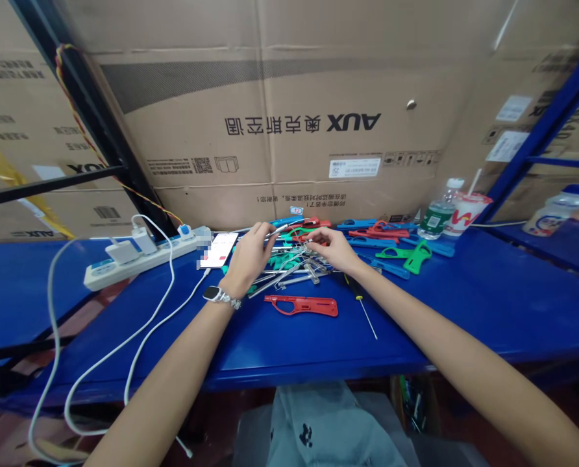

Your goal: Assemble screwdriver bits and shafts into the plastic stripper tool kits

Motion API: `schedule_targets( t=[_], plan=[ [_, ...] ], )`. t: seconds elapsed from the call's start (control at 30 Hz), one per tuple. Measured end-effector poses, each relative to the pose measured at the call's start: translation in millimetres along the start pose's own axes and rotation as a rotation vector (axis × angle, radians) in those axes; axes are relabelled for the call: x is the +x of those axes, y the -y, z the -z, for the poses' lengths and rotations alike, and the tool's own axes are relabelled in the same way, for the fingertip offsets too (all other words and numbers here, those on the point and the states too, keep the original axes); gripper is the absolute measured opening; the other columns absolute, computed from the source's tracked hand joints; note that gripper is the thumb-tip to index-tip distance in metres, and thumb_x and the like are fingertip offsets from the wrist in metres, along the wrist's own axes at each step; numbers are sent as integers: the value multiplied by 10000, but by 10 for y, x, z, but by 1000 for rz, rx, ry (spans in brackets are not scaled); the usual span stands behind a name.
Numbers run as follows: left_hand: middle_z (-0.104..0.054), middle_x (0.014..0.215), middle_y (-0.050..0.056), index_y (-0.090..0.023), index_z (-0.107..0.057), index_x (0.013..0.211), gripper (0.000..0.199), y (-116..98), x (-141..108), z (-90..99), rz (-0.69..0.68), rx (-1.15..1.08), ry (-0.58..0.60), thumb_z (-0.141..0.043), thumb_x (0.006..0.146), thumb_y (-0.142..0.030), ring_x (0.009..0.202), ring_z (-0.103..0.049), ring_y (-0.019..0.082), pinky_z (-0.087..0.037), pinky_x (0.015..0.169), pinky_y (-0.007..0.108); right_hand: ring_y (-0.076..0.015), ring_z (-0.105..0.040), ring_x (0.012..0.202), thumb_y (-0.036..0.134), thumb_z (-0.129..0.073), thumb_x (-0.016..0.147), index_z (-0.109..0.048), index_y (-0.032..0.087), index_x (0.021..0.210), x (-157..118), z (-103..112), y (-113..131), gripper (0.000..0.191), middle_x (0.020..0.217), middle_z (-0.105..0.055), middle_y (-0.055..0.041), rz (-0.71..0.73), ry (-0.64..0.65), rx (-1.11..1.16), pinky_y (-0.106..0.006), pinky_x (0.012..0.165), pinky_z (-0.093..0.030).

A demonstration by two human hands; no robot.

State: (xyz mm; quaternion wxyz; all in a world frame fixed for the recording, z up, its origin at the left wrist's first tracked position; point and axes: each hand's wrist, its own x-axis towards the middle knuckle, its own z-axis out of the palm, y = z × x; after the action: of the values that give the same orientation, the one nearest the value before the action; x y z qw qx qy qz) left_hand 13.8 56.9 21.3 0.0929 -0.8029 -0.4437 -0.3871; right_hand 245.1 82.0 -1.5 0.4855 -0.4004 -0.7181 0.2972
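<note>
Over a pile of loose metal and plastic parts, my left hand [252, 251] is closed in a pinch on a thin metal tube [283, 227], which points to the right. My right hand [337, 250] is closed too, its thumb and fingertips pinching something small that I cannot make out. Beneath both hands lie metal tubes [289, 280], wires and green plastic pieces [278, 261]. A red lighter casing half [313, 305] lies flat on the blue table [280, 353] in front of the pile. Below my right wrist is a screwdriver [359, 298] with a black and yellow handle.
Blue casings [391, 267], red casings [384, 231] and a green casing [417, 257] spread to the right, near a water bottle [436, 217] and a cup with a straw [467, 213]. At left are a phone [220, 249], a power strip [138, 264] and loose white cables [146, 324].
</note>
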Motion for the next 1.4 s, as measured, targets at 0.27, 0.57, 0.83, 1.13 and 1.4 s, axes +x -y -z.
schedule_targets(
  t=[0.27, 0.57, 0.83, 1.13, 1.4],
  plan=[
    [-653, 932, 66, -196, -559, 968, 83, 49, 6, 51, 47, 14, -43, -509, 1020, -236, 777, -613, 203, -486, 707, 330, -173, -608, 695, 310, -674, 794, -649, 186, 836, -93, 89, 30, 133, 775, -690, -27, 12, -2, -70, -333, 701, -488],
    [-708, 925, 51, -196, -630, 1016, 144, -94, 97, 340, -54, -75, -114, -525, 1026, -294, 785, -655, 180, -514, 729, 308, -327, -526, 1247, 394, -759, 829, -697, 263, 1153, -186, 3, 269, 356, 1247, -660, -98, 74, 28, -482, -574, 1057, -347],
    [-746, 918, 41, -201, -681, 1046, 167, -195, -21, 458, -35, -122, -85, -553, 1020, -306, 757, -674, 166, -528, 708, 287, -283, -593, 1203, 344, -750, 870, -729, 279, 1090, -227, -133, 404, 231, 1187, -712, -73, 88, 203, -231, -471, 1012, -454],
    [-763, 1066, 70, -215, -662, 1175, 254, -126, -81, 458, -95, -7, -1, -499, 1043, -359, 807, -705, 198, -516, 719, 313, -169, -649, 732, 215, -590, 931, -597, 218, 875, -412, -101, 635, 57, 786, -687, -7, -65, 345, 33, -308, 695, -509],
    [-666, 617, 17, -213, -683, 820, 387, -14, -161, 472, -209, 33, 278, -474, 1008, -480, 527, -585, 172, -379, 545, 299, -145, -525, 597, 263, -632, 897, -617, 210, 870, -460, 288, 658, 61, 676, -591, 15, -40, 202, -190, -295, 606, -425]
  ],
)
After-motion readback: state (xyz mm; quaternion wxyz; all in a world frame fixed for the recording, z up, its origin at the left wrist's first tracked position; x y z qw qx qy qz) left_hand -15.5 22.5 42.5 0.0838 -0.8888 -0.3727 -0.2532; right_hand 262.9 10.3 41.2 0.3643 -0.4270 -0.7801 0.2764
